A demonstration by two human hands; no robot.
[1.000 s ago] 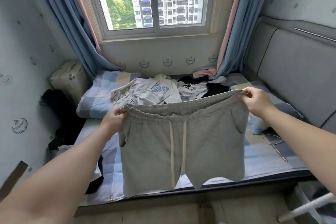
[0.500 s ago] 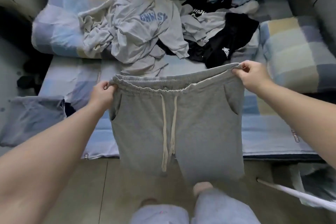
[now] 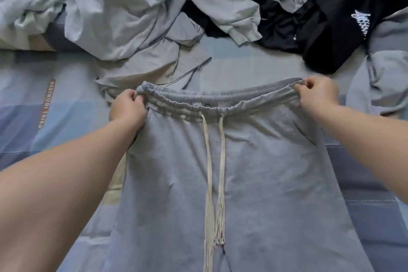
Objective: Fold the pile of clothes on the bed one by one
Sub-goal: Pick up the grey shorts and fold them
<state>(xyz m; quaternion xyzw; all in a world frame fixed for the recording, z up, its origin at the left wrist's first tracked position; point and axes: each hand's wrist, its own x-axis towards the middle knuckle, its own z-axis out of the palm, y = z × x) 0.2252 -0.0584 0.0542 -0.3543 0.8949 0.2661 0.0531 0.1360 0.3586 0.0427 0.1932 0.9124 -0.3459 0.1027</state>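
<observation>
Grey cotton drawstring shorts point(image 3: 231, 172) lie spread on the blue checked bedsheet point(image 3: 44, 117). Left hand point(image 3: 127, 108) and right hand point(image 3: 318, 95) each pinch a waistband corner. Fabric judged soft, light, limp; waistband ends remain the best hold

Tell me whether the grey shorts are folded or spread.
Spread: the grey shorts show both legs side by side, waistband pulled wide between left hand and right hand.

1 pr grey shorts point(image 3: 254, 172) w/ 2 cream drawstring ends point(image 3: 208, 161); 2 hands: left hand point(image 3: 128, 108), right hand point(image 3: 318, 97). Pile: pale grey garments point(image 3: 123, 11) tangled, no. unclear; min. 1 black garment point(image 3: 331, 35) w/ white print. 1 bed point(image 3: 44, 106).
</observation>
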